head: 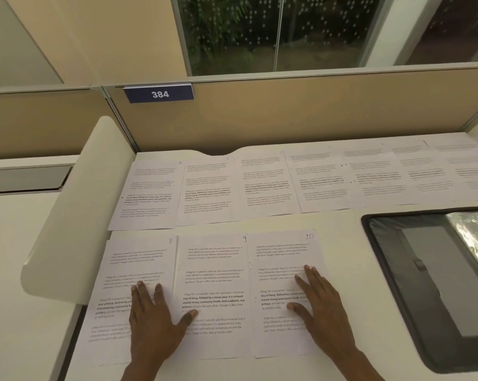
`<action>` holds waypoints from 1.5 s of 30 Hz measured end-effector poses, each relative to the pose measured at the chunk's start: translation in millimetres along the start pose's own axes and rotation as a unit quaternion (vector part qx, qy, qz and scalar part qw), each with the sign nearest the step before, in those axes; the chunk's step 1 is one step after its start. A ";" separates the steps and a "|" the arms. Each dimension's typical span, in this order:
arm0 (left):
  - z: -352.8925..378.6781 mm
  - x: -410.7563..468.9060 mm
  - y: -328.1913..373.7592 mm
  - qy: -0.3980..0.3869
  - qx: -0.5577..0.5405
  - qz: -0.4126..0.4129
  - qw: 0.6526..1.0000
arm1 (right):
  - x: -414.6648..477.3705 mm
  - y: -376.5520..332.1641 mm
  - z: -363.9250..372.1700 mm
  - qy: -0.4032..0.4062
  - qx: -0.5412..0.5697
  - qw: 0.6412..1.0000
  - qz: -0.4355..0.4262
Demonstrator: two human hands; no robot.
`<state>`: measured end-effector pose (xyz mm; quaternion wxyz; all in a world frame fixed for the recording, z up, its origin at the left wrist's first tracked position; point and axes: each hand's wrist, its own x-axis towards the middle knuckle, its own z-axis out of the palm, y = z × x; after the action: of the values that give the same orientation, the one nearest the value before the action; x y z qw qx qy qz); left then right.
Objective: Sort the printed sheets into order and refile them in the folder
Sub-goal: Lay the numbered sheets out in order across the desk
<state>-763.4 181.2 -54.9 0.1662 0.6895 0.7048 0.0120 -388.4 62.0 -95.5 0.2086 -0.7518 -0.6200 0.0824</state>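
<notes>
Left fingers: the fingers [143, 291] of the left hand [152, 320] lie straight and spread, pressed flat on paper; the thumb reaches sideways onto the neighbouring page.
Right fingers: the fingers [312, 273] of the right hand [321, 303] are also straight and slightly fanned, flat on paper, with the thumb out to the left.
Under the left hand: the white printed sheet handwritten 8 [133, 270], at the left end of the near row, its left side hanging past the desk's left edge.
Between the hands: the white printed sheet handwritten 9 [215, 281], touched only by the left thumb.
Under the right hand: the white printed sheet handwritten 10 [281, 257], at the right end of the near row.
Far row: more white printed sheets [265, 182] lie side by side, overlapping, along the back edge of the white desk [342, 243]; their numbers are too small to read.
Folder: the black flat folder with a shiny clear plastic cover [424, 270] lies at the desk's right edge, well apart from the right hand.
Left edge: a white curved divider panel [75, 215] stands along it.
Back edge: a beige partition wall [287, 114] carries a dark blue plate numbered 384 [159, 94].
</notes>
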 end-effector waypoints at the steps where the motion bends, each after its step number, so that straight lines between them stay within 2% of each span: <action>1: -0.5 0.7 -0.2 0.018 -0.006 0.009 1.000 | 0.8 -2.0 -4.5 0.018 0.012 1.000 0.007; 4: -1.8 1.1 1.3 0.044 -0.007 0.028 0.999 | 3.1 -8.8 -19.2 0.054 0.052 0.997 0.019; 7: -3.6 0.9 12.4 0.068 -0.023 0.020 0.997 | 8.7 -17.2 -29.2 0.056 0.093 0.994 0.019; 11: -9.3 -2.6 41.4 0.098 -0.061 -0.017 0.993 | 25.5 -28.2 -35.0 -0.001 0.172 0.985 0.009; 16: -26.5 -14.5 81.1 0.103 -0.237 -0.083 0.962 | 58.0 -37.8 -30.3 -0.069 0.210 0.975 -0.039; 18: -33.3 -16.3 88.5 0.109 -0.251 -0.089 0.958 | 74.5 -46.3 -26.2 -0.104 0.227 0.968 -0.036; 26: -87.9 46.0 53.0 0.052 -0.153 -0.106 0.981 | 152.1 -113.4 -6.0 -0.170 0.325 0.930 0.014; 31: -126.6 120.1 14.0 0.039 -0.101 -0.128 0.986 | 199.2 -178.4 12.7 -0.207 0.399 0.886 0.114; 36: -145.4 196.4 -9.4 0.007 -0.024 -0.111 0.993 | 251.3 -240.5 39.7 -0.207 0.406 0.865 0.209; 40: -144.8 246.1 -17.0 -0.011 -0.019 -0.093 0.995 | 284.0 -274.7 66.9 -0.166 0.371 0.874 0.268; 45: -132.4 284.3 -19.4 -0.047 -0.020 -0.105 0.993 | 310.5 -300.4 89.3 -0.177 0.268 0.904 0.283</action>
<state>-813.7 485.8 3.5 0.2134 0.6076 0.7646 -0.0235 -624.8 424.3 -9.0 0.2565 -0.7844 -0.3630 0.4326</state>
